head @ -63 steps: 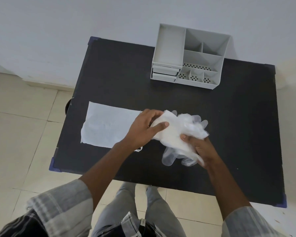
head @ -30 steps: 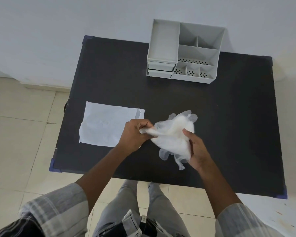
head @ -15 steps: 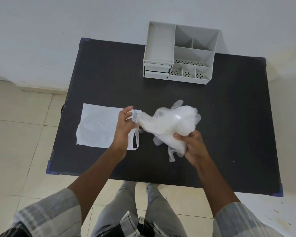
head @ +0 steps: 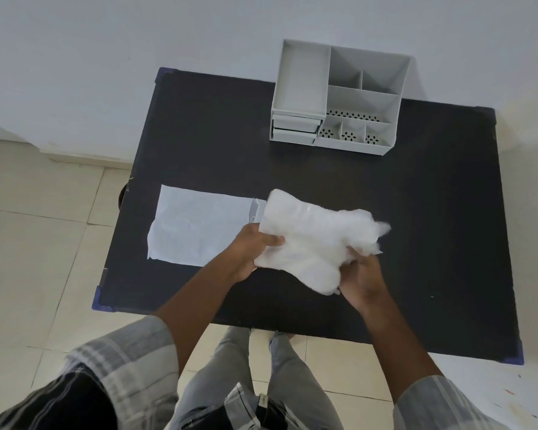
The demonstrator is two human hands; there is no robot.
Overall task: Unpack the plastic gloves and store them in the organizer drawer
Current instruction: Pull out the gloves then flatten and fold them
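A white bundle of thin plastic gloves (head: 311, 234) hangs just above the middle of the black table (head: 432, 218). My left hand (head: 252, 252) grips its left edge, thumb on top. My right hand (head: 362, 276) pinches its lower right corner from below. The flat, empty white packet (head: 196, 226) lies on the table to the left, its right end hidden behind the bundle. At the table's far edge stands the grey organizer (head: 339, 97); its two small drawers (head: 295, 127) at the lower left front are closed.
A white wall rises right behind the organizer. Beige floor tiles surround the table on the left and in front. My legs stand against the table's near edge, below the hands.
The gloves were bunched and twisted between my hands, fingers dangling. Now the bundle is spread out wider and flatter. My left hand has shifted from its tip to its left edge.
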